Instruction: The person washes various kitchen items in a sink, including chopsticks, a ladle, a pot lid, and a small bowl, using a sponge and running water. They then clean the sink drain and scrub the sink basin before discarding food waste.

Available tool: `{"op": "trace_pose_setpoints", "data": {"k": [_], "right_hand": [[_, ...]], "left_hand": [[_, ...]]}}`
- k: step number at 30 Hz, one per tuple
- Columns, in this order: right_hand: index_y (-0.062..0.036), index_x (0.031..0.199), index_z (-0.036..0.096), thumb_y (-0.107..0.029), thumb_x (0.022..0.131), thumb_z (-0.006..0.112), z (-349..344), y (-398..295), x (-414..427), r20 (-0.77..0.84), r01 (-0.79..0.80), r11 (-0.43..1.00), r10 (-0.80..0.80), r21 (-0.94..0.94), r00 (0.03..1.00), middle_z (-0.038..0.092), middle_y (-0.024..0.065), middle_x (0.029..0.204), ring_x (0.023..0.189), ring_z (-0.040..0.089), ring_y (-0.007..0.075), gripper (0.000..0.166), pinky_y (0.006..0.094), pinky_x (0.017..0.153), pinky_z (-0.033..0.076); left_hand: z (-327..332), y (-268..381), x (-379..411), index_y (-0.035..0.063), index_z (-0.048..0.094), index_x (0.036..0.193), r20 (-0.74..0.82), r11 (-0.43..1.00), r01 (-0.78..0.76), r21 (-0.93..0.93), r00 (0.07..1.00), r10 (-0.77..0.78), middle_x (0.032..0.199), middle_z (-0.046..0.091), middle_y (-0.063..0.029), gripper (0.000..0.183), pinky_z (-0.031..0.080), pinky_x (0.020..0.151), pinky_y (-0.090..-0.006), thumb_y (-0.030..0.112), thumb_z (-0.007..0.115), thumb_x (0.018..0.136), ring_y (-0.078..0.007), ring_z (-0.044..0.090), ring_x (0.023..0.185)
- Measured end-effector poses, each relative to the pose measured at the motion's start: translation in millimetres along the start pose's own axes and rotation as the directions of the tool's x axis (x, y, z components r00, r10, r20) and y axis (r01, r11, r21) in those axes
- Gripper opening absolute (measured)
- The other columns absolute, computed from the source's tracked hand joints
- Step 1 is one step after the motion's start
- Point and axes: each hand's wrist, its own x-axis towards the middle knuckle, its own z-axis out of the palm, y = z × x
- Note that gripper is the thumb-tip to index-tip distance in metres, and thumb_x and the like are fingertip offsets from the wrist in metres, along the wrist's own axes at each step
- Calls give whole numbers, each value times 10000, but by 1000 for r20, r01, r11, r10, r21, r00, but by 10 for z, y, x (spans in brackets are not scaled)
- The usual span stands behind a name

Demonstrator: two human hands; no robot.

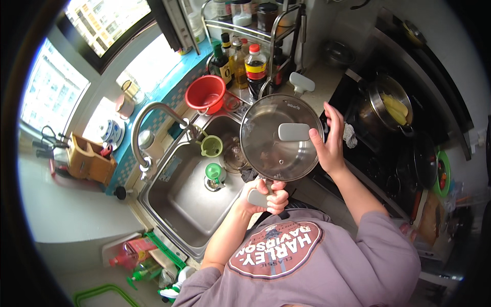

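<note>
My left hand grips one light-grey handle of a round pot. The pot's opposite handle sticks out at its far side. A clear glass lid with a metal rim covers it, tilted in my view. On top of the lid is a flat light-grey knob. My right hand is at the lid's right edge, fingers apart and thumb tip overlapping the knob's end. Whether the thumb touches the knob, I cannot tell. The pot's body is mostly hidden under the lid.
Left of the pot lies a stainless sink with a curved faucet. A red plastic basin and several bottles stand behind it. On the right, a pan with yellow food sits on the black stove. A knife block stands far left.
</note>
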Motion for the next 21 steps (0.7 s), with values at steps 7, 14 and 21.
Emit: {"op": "trace_pose_setpoints", "data": {"k": [7,14,21], "right_hand": [[-176,1434,323,-504,939,486,-245,291,-668,384,-785,295,744,545,546,430,31,1379,1239,432,185,617,387,955,386],[-177,1317,431,-430,908,579,-510,813,-412,347,-794,304,776,527,527,507,9,1265,1180,452,140,503,374,903,403],[-216,1402,370,-344,882,650,-565,1977,92,327,-793,270,803,546,498,452,3,1347,1234,414,161,604,420,953,384]], "left_hand": [[-89,148,355,134,366,804,-19,995,60,-79,998,-62,652,375,-35,234,289,526,-295,168,568,690,-163,358,600],[-409,440,1289,133,341,754,13,985,136,-108,991,-135,672,378,-20,184,302,535,-285,201,505,704,-145,354,605],[-894,1142,2393,117,366,765,15,977,164,-139,986,-164,673,383,-13,156,321,535,-273,184,501,721,-132,363,604]]}}
